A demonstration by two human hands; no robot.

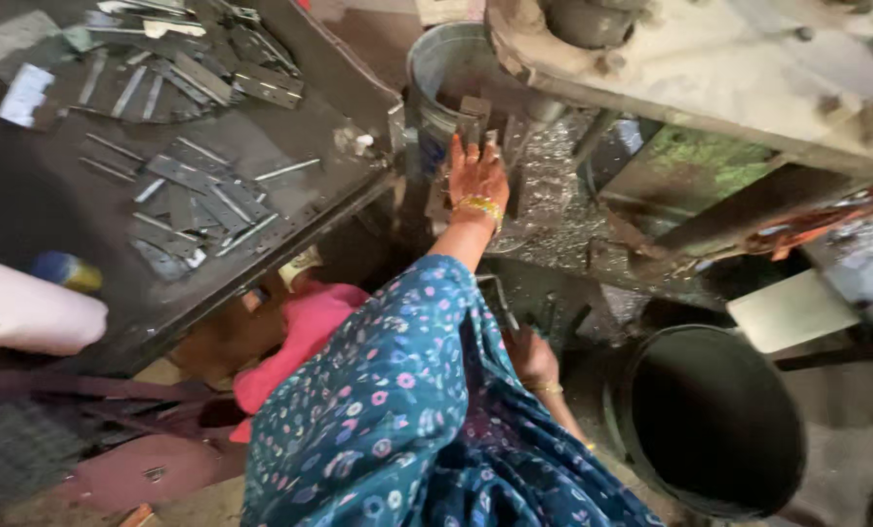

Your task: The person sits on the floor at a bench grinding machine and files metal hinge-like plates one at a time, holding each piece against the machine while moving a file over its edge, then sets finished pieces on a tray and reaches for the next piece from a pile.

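The left hand [476, 176], fingers spread flat, touches upright grey metal pieces [476, 119] at twelve o'clock by the round steel tin [436, 68]; the right hand [532, 359], lower and farther back, has a grip I cannot tell.

A teal floral-print sleeve [407, 390], gold bangle [481, 206], pink cloth [300, 337], grey metal strips [193, 190], black bucket [714, 420], dark table [85, 283].

Metal strips [188, 190] litter the dark table [56, 210] — black bucket [714, 420] nearby.
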